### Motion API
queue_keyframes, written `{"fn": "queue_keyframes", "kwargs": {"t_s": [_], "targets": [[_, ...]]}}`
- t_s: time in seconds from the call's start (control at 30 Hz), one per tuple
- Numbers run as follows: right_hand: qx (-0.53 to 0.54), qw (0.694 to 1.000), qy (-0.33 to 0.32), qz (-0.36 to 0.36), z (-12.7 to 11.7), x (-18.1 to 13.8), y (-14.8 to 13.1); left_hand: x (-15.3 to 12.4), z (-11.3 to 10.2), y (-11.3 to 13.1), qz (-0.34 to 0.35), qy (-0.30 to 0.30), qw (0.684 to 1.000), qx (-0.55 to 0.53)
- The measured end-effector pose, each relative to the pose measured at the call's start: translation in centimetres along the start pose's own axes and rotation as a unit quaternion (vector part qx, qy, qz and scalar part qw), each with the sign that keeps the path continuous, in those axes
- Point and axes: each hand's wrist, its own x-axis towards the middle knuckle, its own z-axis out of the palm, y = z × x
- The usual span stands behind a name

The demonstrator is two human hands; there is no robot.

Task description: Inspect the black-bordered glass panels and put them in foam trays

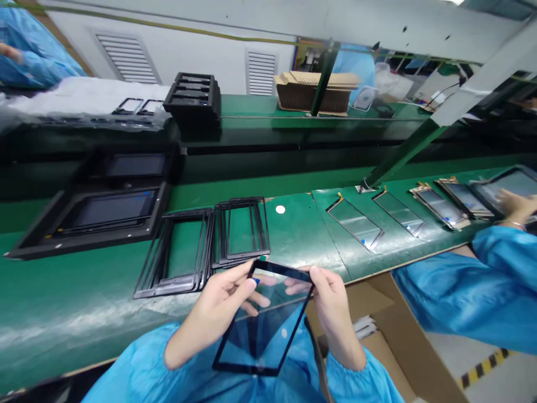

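Observation:
I hold a black-bordered glass panel (pixel 264 330) in both hands above my lap, tilted toward me. My left hand (pixel 220 308) grips its upper left edge, fingers curled under the glass and thumb on the border by a small blue tab. My right hand (pixel 331 305) clasps the upper right edge, with fingertips showing through the glass. Just beyond my hands, two stacks of thin black frames (pixel 201 246) lie on the green bench (pixel 293 235).
Black trays holding dark panels (pixel 100 212) sit at the left. Loose glass sheets (pixel 356 224) and a stack of panels (pixel 440 204) lie to the right, where a co-worker in a blue sleeve (pixel 482 291) handles one. An open cardboard box (pixel 386 336) stands by my right knee.

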Motion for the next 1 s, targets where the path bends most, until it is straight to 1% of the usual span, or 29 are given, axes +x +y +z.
{"fn": "queue_keyframes", "kwargs": {"t_s": [0.13,0.23,0.3,0.37,0.43,0.47,0.5,0.53,0.57,0.6,0.63,0.67,0.7,0.73,0.8,0.83,0.9,0.93,0.97,1.0], "targets": [[-0.046,0.998,0.003,-0.042,0.3,-0.4,-0.6,-0.3,-0.1,-0.3,-0.004,0.007,1.000,0.000],[-0.055,0.997,0.004,-0.058,0.2,-0.7,-0.9,-0.3,-0.5,0.0,-0.006,0.000,1.000,0.016],[-0.069,0.995,-0.008,-0.066,0.3,-0.8,-0.9,-0.3,-0.8,0.4,0.020,-0.006,0.998,0.062],[-0.105,0.991,-0.039,-0.068,0.8,-0.9,-0.7,-0.1,-1.1,1.1,0.074,-0.018,0.984,0.163],[-0.144,0.983,-0.093,-0.071,1.6,-0.9,-0.5,0.0,-1.2,1.9,0.118,-0.063,0.953,0.273],[-0.150,0.979,-0.117,-0.072,1.9,-0.9,-0.5,0.1,-1.2,2.3,0.121,-0.095,0.939,0.307],[-0.146,0.978,-0.124,-0.078,2.0,-0.8,-0.6,0.2,-1.2,2.6,0.109,-0.122,0.934,0.319],[-0.138,0.981,-0.108,-0.089,1.8,-0.7,-0.7,0.2,-1.2,2.8,0.087,-0.135,0.938,0.306],[-0.129,0.983,-0.069,-0.107,1.3,-0.5,-0.8,0.1,-1.2,3.0,0.061,-0.125,0.952,0.273],[-0.123,0.984,-0.014,-0.126,0.5,-0.4,-0.8,0.0,-1.3,3.1,0.038,-0.093,0.969,0.225],[-0.124,0.981,0.046,-0.144,-0.5,-0.2,-0.7,-0.1,-1.3,3.1,0.023,-0.048,0.984,0.170],[-0.127,0.975,0.081,-0.161,-1.6,0.0,-0.6,-0.2,-1.4,3.0,0.018,0.000,0.993,0.117],[-0.114,0.978,0.086,-0.151,-2.7,0.2,-0.3,-0.4,-1.5,2.9,0.021,0.042,0.996,0.073],[-0.089,0.986,0.066,-0.125,-3.5,0.3,0.0,-0.5,-1.6,2.8,0.029,0.075,0.996,0.040],[-0.033,0.996,0.028,-0.073,-4.3,0.3,0.6,-0.6,-1.7,2.3,0.043,0.116,0.992,0.009],[-0.009,0.998,0.024,-0.056,-4.2,0.1,0.9,-0.6,-1.8,2.0,0.046,0.125,0.991,0.010],[0.018,0.997,0.046,-0.052,-3.5,-0.2,1.0,-0.5,-2.0,1.5,0.060,0.128,0.989,0.043],[0.021,0.996,0.059,-0.059,-3.1,-0.4,0.9,-0.4,-2.1,1.4,0.081,0.129,0.985,0.084],[0.018,0.995,0.067,-0.067,-2.6,-0.5,0.8,-0.2,-2.2,1.3,0.118,0.136,0.973,0.144],[0.012,0.995,0.069,-0.075,-2.3,-0.6,0.6,0.0,-2.3,1.3,0.168,0.144,0.950,0.221]]}}
